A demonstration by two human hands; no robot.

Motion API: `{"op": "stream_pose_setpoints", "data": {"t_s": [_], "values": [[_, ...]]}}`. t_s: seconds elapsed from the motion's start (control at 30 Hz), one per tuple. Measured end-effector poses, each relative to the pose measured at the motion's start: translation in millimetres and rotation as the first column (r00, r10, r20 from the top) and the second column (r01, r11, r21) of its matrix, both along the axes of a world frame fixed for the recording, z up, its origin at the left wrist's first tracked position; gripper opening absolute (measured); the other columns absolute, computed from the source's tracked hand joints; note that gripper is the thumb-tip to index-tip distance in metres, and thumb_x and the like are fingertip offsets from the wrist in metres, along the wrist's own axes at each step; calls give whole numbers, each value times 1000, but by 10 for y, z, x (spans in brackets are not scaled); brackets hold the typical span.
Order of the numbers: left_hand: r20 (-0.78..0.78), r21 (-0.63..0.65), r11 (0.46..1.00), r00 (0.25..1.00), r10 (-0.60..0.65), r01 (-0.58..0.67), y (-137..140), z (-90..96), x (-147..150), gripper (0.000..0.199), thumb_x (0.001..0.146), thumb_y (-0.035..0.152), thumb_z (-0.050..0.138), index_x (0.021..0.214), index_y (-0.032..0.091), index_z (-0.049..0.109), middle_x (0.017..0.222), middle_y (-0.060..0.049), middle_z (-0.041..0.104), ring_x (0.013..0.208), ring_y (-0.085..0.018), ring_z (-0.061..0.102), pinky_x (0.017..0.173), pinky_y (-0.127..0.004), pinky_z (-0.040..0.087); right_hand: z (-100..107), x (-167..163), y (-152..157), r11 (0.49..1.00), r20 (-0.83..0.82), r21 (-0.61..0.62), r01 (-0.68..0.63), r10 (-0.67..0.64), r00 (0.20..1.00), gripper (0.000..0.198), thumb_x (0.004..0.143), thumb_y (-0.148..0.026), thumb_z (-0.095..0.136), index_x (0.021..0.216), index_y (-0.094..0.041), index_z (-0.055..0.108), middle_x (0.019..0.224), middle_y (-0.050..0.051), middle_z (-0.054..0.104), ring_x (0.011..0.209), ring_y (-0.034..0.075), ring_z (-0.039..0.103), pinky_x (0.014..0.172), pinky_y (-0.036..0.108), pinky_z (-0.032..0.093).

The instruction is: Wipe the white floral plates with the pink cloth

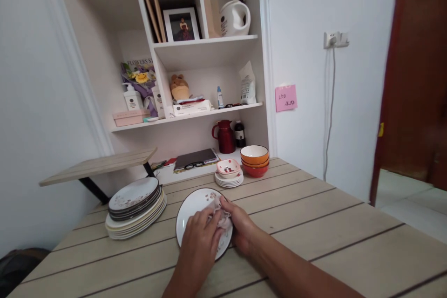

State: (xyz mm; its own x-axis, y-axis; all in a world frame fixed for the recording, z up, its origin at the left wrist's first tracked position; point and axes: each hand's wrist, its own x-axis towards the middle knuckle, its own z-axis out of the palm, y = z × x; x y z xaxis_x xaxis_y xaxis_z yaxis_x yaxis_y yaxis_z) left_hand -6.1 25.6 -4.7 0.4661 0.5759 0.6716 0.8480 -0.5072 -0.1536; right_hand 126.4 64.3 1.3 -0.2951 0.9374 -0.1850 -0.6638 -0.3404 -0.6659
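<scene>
A white plate (190, 209) with a dark rim and brown flower pattern is held tilted above the table, in front of me. My right hand (242, 226) grips its right edge, the thumb lying over the front near a crumpled pale cloth (223, 219). With bent fingers, my left hand (200, 237) presses that cloth against the plate's face. Part of the cloth and the plate's lower edge are hidden by my hands. To the left stands a stack of plates (134, 195), dark-rimmed ones on top of cream-edged ones.
Small dishes (229, 179) are stacked beyond the plate, beside orange and red bowls (254, 160). Behind them are a red jug (225, 137) and a dark laptop-like slab (195, 159) with glasses on it. A raised wooden shelf (101, 165) overhangs the table's left side.
</scene>
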Motion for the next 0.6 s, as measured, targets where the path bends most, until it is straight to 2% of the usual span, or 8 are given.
{"op": "stream_pose_setpoints", "data": {"t_s": [0.07, 0.13, 0.2, 0.27, 0.4, 0.6], "values": [[30, 62, 991, 993, 117, -119, 44, 27, -75, 35, 88, 24, 50, 123, 22, 56, 113, -9, 61, 97, -23, 56, 82, -39, 46, 4, -35, -43, 998, 26, 52, -40, 39, 999, 34, 80, -38, 63, 108, -19, 60, 84, 4, 75, 69, 18, 68, 68, 31, 51], [77, 100, 957, 961, 266, -273, 79, 50, -145, 34, 88, 26, 49, 121, 20, 58, 110, -10, 62, 98, -25, 56, 82, -42, 44, -1, -62, -68, 996, 35, 71, -60, 58, 998, 36, 80, -38, 63, 111, -20, 60, 85, 5, 75, 70, 19, 68, 69, 32, 51], [96, 97, 916, 920, 380, -389, 98, 65, -193, 32, 89, 28, 49, 117, 19, 61, 106, -11, 63, 97, -26, 56, 81, -42, 43, -10, -74, -68, 998, 45, 49, -49, 47, 998, 37, 81, -40, 61, 111, -19, 59, 85, 6, 75, 70, 20, 69, 70, 33, 52], [76, 80, 899, 902, 424, -430, 101, 69, -211, 29, 89, 29, 49, 112, 19, 64, 102, -10, 64, 94, -25, 57, 78, -41, 43, -14, -69, -48, 1000, 50, -13, -14, 14, 999, 36, 82, -41, 59, 111, -18, 59, 84, 7, 75, 70, 20, 69, 71, 34, 52], [48, 75, 930, 933, 358, -361, 82, 47, -180, 25, 89, 29, 49, 102, 17, 67, 94, -9, 64, 86, -24, 58, 74, -39, 45, -1, -37, -6, 993, -30, -120, 2, -6, 1000, 38, 85, -42, 54, 111, -14, 59, 84, 9, 75, 72, 20, 70, 75, 34, 52], [83, 65, 995, 994, 70, -76, 18, 1, -68, 23, 88, 29, 50, 101, 19, 66, 95, -7, 62, 86, -20, 58, 76, -34, 48, -10, -14, 7, 994, -68, -97, -48, 42, 997, 40, 86, -45, 52, 107, -13, 61, 82, 9, 74, 72, 21, 69, 75, 33, 52]]}}
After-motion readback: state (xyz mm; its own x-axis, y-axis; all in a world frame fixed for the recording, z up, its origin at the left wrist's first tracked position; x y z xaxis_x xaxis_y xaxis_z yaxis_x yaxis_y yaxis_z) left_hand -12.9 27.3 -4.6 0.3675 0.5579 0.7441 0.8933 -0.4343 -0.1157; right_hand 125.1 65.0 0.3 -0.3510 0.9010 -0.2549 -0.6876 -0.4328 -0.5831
